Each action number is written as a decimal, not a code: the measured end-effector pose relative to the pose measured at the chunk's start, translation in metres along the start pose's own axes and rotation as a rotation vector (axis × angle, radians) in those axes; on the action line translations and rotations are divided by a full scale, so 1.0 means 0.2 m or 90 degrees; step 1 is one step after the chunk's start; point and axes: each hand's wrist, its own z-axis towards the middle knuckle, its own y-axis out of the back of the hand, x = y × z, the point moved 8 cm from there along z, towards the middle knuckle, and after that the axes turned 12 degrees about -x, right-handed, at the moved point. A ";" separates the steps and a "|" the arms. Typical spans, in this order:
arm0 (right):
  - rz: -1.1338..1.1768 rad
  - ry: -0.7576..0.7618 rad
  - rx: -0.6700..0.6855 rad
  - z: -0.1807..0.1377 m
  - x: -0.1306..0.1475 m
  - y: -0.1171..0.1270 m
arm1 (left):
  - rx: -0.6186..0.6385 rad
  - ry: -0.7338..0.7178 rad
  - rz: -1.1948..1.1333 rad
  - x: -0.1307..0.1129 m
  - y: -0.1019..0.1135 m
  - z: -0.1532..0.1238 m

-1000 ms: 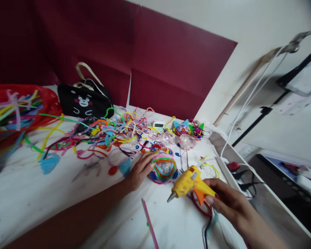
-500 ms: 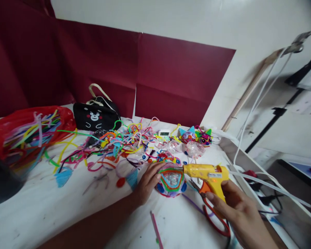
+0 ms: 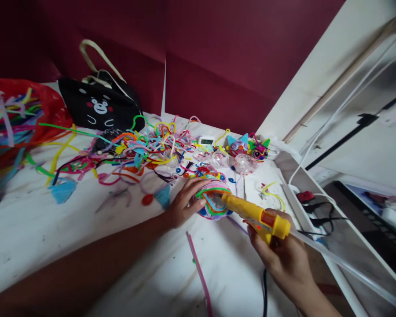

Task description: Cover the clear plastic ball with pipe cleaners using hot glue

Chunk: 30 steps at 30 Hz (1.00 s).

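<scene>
White table [image 3: 141,273] — right hand [image 3: 282,251] grips glue gun [image 3: 247,209], now swung over ball [image 3: 212,206]; left hand [image 3: 184,203] clasps ball — display [image 3: 206,141] digits unreadable.

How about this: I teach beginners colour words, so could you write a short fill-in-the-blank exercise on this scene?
1. The right hand holds a glue gun coloured mostly ____.
2. The left hand touches a round craft piece; the triangle nearest that hand is ____.
3. The bag with the animal face is mainly ____.
Missing words: yellow; blue; black.
</scene>
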 end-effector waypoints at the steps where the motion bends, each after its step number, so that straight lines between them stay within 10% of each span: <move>1: -0.019 0.035 0.005 -0.01 0.01 0.00 | 0.000 -0.002 0.002 0.00 0.00 0.00; 15: -0.232 0.259 0.030 -0.11 0.09 -0.08 | -0.026 -0.026 0.020 -0.01 -0.01 -0.01; 30: -0.241 0.298 0.015 -0.12 0.12 -0.10 | -0.027 -0.027 0.031 -0.02 -0.01 -0.01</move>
